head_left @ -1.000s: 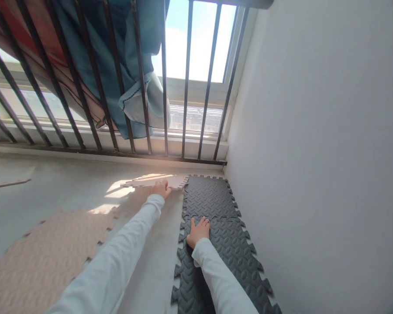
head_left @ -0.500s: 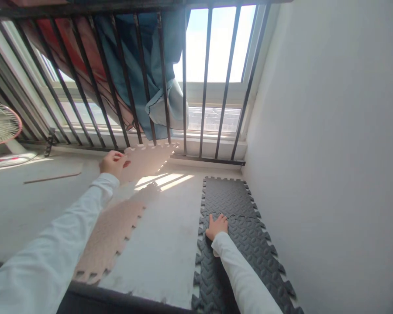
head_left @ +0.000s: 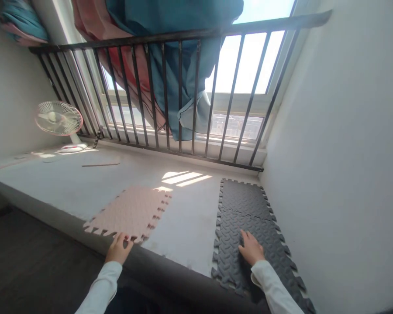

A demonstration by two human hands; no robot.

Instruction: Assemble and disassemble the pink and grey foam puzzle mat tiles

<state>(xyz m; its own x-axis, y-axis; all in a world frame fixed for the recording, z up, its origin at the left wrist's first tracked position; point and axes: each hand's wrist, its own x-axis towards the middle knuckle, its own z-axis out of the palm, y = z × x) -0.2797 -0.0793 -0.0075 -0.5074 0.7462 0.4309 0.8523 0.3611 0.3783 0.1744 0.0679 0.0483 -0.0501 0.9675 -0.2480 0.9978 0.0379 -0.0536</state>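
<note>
A pink foam puzzle tile (head_left: 131,210) lies flat on the pale raised ledge (head_left: 190,218). My left hand (head_left: 118,248) is at the tile's near edge, with fingers and thumb closed over its toothed rim. To the right, two dark grey foam tiles (head_left: 245,203) are joined end to end along the white wall. My right hand (head_left: 250,249) lies flat on the nearer grey tile, fingers stretched out, holding nothing. Both arms wear white sleeves.
A black barred railing (head_left: 180,96) runs in front of the window, with blue cloth (head_left: 183,65) and red cloth hanging through it. A small fan (head_left: 59,118) stands at the far left, a thin wooden strip (head_left: 101,164) near it. White wall (head_left: 340,152) at right; dark floor (head_left: 36,261) below the ledge.
My left hand lifted a pink tile near the railing, then came back to the ledge's near edge, where a pink tile lies flat. My right hand slid nearer on the grey tiles. The view pulled back.
</note>
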